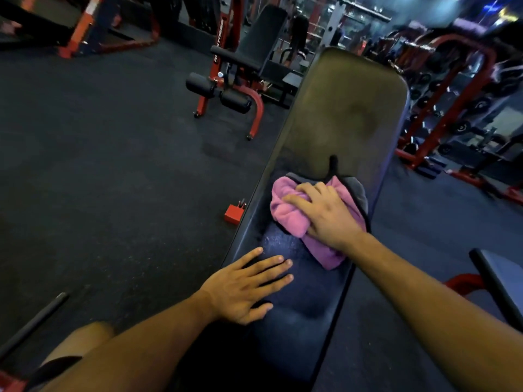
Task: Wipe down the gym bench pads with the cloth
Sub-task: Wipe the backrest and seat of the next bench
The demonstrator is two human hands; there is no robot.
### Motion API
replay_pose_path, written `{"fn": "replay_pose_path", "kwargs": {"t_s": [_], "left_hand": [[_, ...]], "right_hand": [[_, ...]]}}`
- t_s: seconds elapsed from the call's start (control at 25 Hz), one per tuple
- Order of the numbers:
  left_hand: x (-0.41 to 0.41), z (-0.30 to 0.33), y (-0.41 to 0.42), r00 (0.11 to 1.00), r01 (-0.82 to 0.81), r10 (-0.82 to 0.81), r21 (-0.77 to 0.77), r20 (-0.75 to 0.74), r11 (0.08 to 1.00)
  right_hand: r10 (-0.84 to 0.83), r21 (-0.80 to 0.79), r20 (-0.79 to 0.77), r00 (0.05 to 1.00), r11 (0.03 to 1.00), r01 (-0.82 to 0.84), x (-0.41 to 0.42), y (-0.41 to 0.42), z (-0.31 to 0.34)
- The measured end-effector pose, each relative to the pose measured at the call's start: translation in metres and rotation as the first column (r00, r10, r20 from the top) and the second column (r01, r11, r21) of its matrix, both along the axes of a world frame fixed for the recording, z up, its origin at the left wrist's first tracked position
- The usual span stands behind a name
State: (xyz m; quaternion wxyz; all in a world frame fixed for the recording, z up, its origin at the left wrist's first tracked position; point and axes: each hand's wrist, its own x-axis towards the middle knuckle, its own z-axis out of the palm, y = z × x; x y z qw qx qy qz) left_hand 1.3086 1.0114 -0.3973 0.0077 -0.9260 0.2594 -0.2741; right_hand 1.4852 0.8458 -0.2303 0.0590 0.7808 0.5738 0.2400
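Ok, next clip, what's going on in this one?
A person is cleaning a gym bench. The right hand presses a bunched pink cloth onto the seat pad, near where it meets the raised back pad. The left hand lies flat on the seat pad closer to the person, fingers spread, seemingly for support. The back pad looks dull and smudged. Other red-framed gym machines stand on the dark floor around.
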Motion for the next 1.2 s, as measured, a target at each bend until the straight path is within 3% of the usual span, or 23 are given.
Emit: {"fn": "replay_pose_path", "kwargs": {"t_s": [0.2, 0.32, 0.4, 0.52, 0.6, 0.72, 0.84, 1.04, 1.12, 1.2], "left_hand": [[-0.002, 0.001, -0.002, 0.998, -0.062, 0.062, 0.018, -0.006, 0.998], [-0.001, -0.001, 0.000, 0.998, -0.060, 0.060, 0.007, 0.001, 0.998], [0.000, -0.001, 0.001, 0.999, -0.046, 0.046, -0.015, -0.004, 0.999], [0.002, -0.005, 0.002, 0.999, -0.030, 0.029, -0.042, -0.020, 0.999], [0.002, -0.006, 0.002, 0.999, -0.014, 0.012, -0.067, -0.030, 0.998], [0.002, -0.006, 0.002, 0.999, 0.012, -0.016, -0.094, -0.041, 0.995], [0.002, -0.005, 0.003, 0.999, 0.017, -0.022, -0.100, -0.049, 0.995], [0.003, -0.007, 0.003, 0.999, 0.019, -0.023, -0.116, -0.034, 0.993], [0.004, -0.006, 0.003, 0.999, 0.025, -0.030, -0.123, -0.039, 0.992], [0.003, -0.006, 0.003, 0.998, 0.027, -0.033, -0.122, -0.049, 0.992]], "right_hand": [[0.183, -0.221, 0.251, 0.951, 0.967, -0.127, 0.034, 0.098, 0.100], [0.207, -0.461, 0.270, 0.940, 0.885, -0.062, 0.050, 0.145, 0.121], [0.113, -0.561, 0.229, 0.967, 0.827, 0.036, 0.055, 0.150, 0.114], [-0.025, -0.488, 0.215, 0.976, 0.863, 0.130, 0.045, 0.161, 0.092], [-0.063, -0.531, 0.165, 0.984, 0.835, 0.142, 0.022, 0.174, 0.061], [0.024, -0.703, 0.044, 0.999, 0.711, 0.014, -0.036, 0.177, 0.003], [0.113, -0.755, -0.059, 0.992, 0.646, -0.118, -0.038, 0.175, 0.009], [-0.014, -0.625, 0.129, 0.992, 0.775, 0.092, 0.039, 0.184, 0.079], [0.051, -0.586, 0.180, 0.982, 0.808, 0.066, 0.024, 0.180, 0.060], [0.125, -0.611, 0.086, 0.988, 0.791, -0.046, -0.012, 0.175, 0.019]]}}
